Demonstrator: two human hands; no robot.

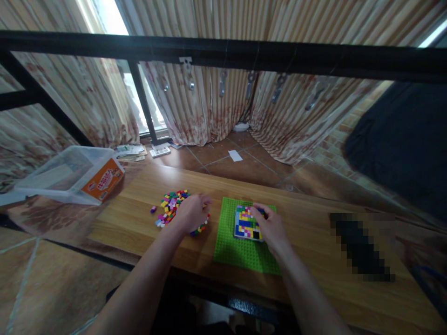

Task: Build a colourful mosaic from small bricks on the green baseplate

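- Loose bricks [171, 201] are seen beneath and around the left hand [191, 212]; blurred finger closure cannot be determined.
- Brick panel [247, 226], on green baseplate [226, 251], is located under the right hand's [273, 227] fingertips; clamping cannot be confirmed.

A narrow strip of tabletop [202, 253] runs between the brick pile [168, 210] and the green plate [225, 249], crowded by the left hand [192, 214] over the pile. The right hand [274, 228] and mosaic [247, 229] obstruct the plate; farther right, room opens up to a dark patch [363, 249], too pixelated to identify.
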